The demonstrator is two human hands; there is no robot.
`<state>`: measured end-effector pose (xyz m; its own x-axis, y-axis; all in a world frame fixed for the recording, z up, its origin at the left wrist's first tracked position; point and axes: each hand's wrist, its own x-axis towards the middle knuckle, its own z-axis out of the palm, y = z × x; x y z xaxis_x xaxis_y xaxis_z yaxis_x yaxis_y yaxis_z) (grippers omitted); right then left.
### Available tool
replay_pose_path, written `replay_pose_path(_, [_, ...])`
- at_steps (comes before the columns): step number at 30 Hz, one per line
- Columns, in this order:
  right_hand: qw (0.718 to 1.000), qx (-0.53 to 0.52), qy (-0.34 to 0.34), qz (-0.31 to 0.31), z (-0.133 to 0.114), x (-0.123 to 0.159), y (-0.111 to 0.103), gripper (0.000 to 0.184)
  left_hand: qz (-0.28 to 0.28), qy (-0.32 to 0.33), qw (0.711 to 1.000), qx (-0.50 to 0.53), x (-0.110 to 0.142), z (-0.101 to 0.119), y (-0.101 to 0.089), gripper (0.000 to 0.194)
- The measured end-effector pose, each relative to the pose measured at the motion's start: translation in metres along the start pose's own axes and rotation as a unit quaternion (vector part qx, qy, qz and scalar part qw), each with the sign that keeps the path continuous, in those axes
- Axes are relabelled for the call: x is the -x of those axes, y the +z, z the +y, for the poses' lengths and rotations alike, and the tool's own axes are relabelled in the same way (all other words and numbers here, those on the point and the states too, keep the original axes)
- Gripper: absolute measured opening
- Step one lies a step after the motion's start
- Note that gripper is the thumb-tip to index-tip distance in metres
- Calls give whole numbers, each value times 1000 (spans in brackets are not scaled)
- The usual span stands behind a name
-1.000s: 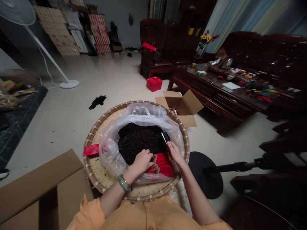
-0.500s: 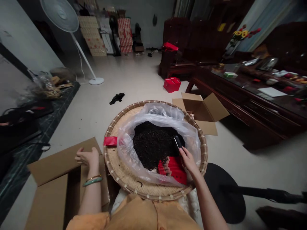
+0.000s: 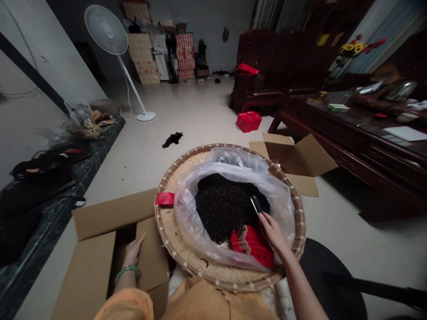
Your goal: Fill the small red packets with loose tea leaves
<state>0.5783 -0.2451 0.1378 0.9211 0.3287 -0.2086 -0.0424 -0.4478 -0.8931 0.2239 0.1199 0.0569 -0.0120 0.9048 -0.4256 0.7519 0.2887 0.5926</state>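
My left hand (image 3: 133, 251), with a green bangle at the wrist, reaches into the opening of a brown cardboard box (image 3: 88, 269); most of its fingers are hidden. My right hand (image 3: 272, 230) grips a slim black object (image 3: 256, 205) with a shiny edge, like a handle, over dark dried leaves that look like tea (image 3: 222, 204). These leaves fill a clear plastic bag (image 3: 187, 222) lying open on a round woven bamboo tray (image 3: 167, 229). Inside the bag, near my right wrist, is a red packet or cloth (image 3: 255, 246) with loose leaves on it.
A red strip (image 3: 165, 199) lies at the tray's left rim. Beyond the tray's right side stands an open carton (image 3: 287, 158) beside a dark wooden table (image 3: 333, 146). A black round base (image 3: 330, 275) is at my right. Farther off are a red box (image 3: 248, 121) and a standing fan (image 3: 146, 116).
My left hand has come down from above the left box's flap into its opening. My right hand keeps the black object over the leaves. The view has turned slightly left.
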Motion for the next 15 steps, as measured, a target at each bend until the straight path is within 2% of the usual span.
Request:
replay_pose_path(4, [1000, -9, 15, -7, -1, 2, 3, 57, -30, 29, 999, 7, -1, 26, 26, 29])
replay_pose_path(7, [999, -22, 27, -12, -1, 6, 3, 60, -39, 56, 997, -26, -5, 53, 31, 30])
replay_pose_path(9, [999, -34, 35, -15, -1, 10, 3, 62, -29, 72, 995, -67, -9, 74, 25, 32])
replay_pose_path(12, [998, -42, 36, -20, -3, 14, 2, 64, 4, 86, 986, -145, -16, 108, 6, 35])
replay_pose_path(15, [998, -37, 33, -26, -5, 17, 3, 67, 50, 101, 970, -214, -13, 130, -16, 42])
